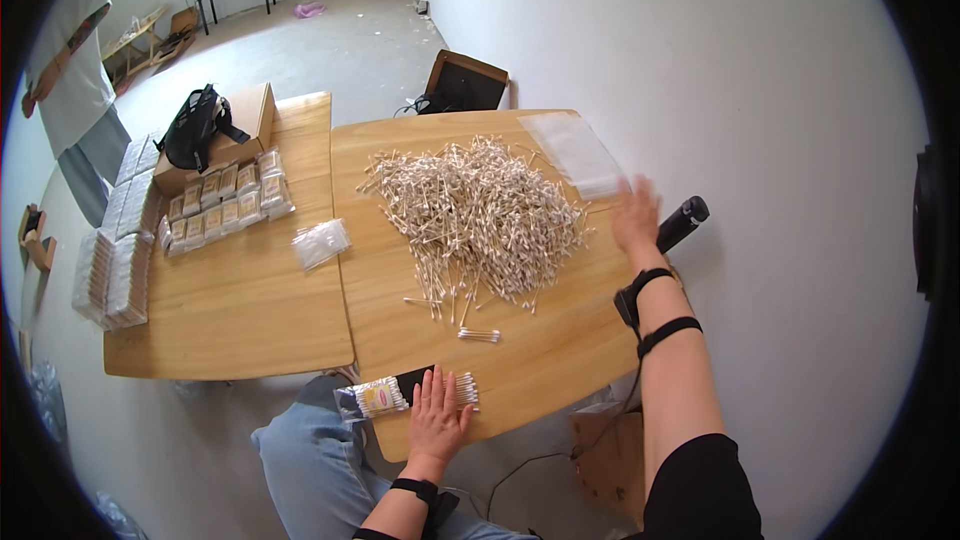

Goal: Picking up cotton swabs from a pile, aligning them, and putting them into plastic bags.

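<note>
White cotton-tipped swabs (467, 389) beneath flat fingers (437, 390)

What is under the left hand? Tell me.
At the edges of the left hand, a black piece and cotton swabs show. What lies directly beneath its palm and fingers is covered and cannot be seen.

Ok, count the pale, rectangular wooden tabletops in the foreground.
2: the left tabletop, under the clear plastic packs; the right tabletop, under the white cotton-swab pile.

Clear pkt (378, 397) w/ white swabs (466, 389), flat on tbl (575, 350); clr bags (575, 150) far R
</note>
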A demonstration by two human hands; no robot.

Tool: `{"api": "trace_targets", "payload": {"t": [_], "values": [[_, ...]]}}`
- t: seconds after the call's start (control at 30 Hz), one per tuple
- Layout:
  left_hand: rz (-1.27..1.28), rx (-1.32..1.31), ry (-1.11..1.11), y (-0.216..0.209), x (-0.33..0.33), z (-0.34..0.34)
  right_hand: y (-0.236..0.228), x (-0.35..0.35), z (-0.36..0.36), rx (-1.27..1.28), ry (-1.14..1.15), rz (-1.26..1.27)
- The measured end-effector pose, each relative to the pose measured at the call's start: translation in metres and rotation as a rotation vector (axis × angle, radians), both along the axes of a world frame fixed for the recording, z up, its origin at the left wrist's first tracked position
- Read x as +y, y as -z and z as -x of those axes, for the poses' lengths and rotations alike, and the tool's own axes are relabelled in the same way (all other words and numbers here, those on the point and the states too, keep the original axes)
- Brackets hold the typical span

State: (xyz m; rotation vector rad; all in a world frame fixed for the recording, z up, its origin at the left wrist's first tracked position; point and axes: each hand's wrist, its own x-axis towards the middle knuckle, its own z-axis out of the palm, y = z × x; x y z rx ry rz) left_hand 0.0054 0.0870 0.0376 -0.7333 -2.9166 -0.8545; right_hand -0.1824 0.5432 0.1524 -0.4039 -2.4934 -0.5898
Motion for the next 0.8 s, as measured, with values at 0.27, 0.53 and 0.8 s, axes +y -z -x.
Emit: {"api": "trace_targets", "payload": {"t": [0.27, 0.53, 0.8], "values": [[0.008, -0.014, -0.001, -0.003, -0.001, -0.002, 0.023, -0.020, -0.010, 0.159, -0.149, 0.194], [-0.001, 0.049, -0.014, -0.001, -0.002, -0.007, 0.059, -0.217, -0.150, -0.180, -0.819, 0.518], [-0.015, 0.115, -0.016, 0.000, -0.003, -0.006, 0.107, -0.278, -0.206, 0.038, -0.562, 0.769]]}}
